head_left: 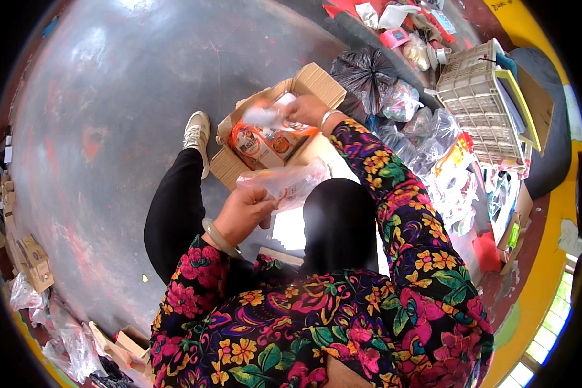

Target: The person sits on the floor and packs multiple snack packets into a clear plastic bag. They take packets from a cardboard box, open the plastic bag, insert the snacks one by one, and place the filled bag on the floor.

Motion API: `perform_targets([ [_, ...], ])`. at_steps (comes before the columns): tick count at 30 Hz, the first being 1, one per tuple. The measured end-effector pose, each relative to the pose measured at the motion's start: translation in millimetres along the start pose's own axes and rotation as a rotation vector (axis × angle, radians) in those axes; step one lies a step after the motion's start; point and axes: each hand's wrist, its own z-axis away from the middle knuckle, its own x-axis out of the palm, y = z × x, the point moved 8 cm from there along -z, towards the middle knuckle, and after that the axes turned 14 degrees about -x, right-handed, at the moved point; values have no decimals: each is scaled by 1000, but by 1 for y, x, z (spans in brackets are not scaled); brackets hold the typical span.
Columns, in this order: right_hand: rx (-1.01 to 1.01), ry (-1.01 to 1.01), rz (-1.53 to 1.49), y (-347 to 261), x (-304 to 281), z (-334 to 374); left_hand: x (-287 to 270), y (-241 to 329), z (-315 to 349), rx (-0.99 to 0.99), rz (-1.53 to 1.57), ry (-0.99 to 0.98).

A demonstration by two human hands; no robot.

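Note:
My left hand pinches the edge of a clear plastic bag between thumb and fingers. The bag looks thin and spreads toward the right, with faint orange print. My right hand is over an open cardboard box, its fingers closed on a white and orange packet smeared by motion. Beneath it in the box lie printed orange and white plastic packages. The box stands on the floor in front of me, between my legs, its flaps folded outward.
Right of the box sit a black garbage bag and several clear bags of mixed items. Beyond them is a beige plastic crate holding flat things. My shoe stands just left of the box. Cartons and plastic lie at the far left.

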Motion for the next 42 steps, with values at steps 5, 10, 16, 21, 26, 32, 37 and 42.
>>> perform_targets([
  [5,282,314,-1110,-30,-69,33,-15,3,1,46,220,35],
  [10,182,429,-1339,-80,-113,65,-38,-10,-19,174,300,78],
  [16,160,543,-1165,-125,-128,89,-49,-15,-22,180,208,131],
  [21,211,591,-1221,-158,-88,116,-47,-24,-12,84,291,162],
  [26,235,403,-1115,-145,-12,115,-47,-30,-15,133,269,117],
  [32,204,121,-702,-115,55,102,-51,-28,-23,179,308,166],
  [37,53,-26,50,-120,48,91,-52,-23,-13,219,255,206],
  [42,-56,-243,301,-137,67,93,-50,-25,-18,258,272,185],
])
